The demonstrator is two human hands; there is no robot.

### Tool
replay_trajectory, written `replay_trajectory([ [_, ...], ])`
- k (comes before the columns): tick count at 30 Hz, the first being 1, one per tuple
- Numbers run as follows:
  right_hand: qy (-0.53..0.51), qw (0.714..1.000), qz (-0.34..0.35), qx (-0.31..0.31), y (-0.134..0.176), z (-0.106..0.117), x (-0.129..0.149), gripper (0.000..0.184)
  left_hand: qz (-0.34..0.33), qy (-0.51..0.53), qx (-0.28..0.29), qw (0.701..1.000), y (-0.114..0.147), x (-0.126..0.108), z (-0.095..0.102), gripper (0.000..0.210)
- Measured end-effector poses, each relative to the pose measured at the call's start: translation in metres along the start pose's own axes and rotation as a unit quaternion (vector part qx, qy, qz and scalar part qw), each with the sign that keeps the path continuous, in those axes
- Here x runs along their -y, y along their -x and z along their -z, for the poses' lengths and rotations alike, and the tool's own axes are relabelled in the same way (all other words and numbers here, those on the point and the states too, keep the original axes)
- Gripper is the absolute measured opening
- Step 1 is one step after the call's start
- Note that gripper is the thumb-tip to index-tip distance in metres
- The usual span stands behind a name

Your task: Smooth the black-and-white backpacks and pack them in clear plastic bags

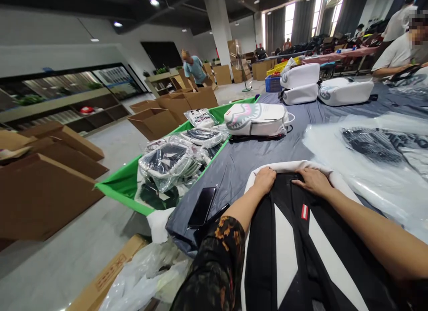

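Note:
A black and white backpack (286, 253) lies on the cloth-covered table with its strap side up, a small red label near its top. My left hand (265, 180) grips the white upper rim at the left, its fingers curled over the edge. On the right part of the same rim, my right hand (313, 181) is closed too, the thumb lying on the black back panel. Both hands' fingertips are hidden behind the rim. Left of my left forearm lies a dark phone (202, 206), with a second dark object partly under my sleeve.
A green-edged bin (123, 179) of plastic-wrapped backpacks stands left of the table. White backpacks (259, 119) sit farther along the grey tablecloth (234, 161). Clear plastic bags (371, 186) spread to the right. Cardboard boxes (50, 195) fill the left floor. A co-worker (401, 52) sits at far right.

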State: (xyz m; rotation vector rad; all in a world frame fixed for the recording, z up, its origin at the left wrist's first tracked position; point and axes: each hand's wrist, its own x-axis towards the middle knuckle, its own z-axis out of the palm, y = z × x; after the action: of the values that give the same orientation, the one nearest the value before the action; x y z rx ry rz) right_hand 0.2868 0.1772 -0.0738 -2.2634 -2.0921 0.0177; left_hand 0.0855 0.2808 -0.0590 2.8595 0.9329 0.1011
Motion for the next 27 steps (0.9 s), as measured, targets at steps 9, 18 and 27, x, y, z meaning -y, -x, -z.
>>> replay_trajectory([
  [9, 0.02, 0.998, -0.048, -0.035, -0.023, -0.019, 0.0, 0.04, 0.026, 0.092, 0.092, 0.991, 0.04, -0.048, -0.004, 0.102],
  [18, 0.03, 0.997, -0.004, -0.078, -0.006, 0.019, -0.046, 0.05, 0.073, 0.105, -0.042, 0.991, 0.04, -0.056, -0.034, 0.091],
  [27, 0.017, 0.999, -0.015, 0.025, -0.081, 0.008, -0.078, 0.029, -0.019, 0.087, -0.015, 0.996, 0.046, -0.04, -0.034, 0.069],
])
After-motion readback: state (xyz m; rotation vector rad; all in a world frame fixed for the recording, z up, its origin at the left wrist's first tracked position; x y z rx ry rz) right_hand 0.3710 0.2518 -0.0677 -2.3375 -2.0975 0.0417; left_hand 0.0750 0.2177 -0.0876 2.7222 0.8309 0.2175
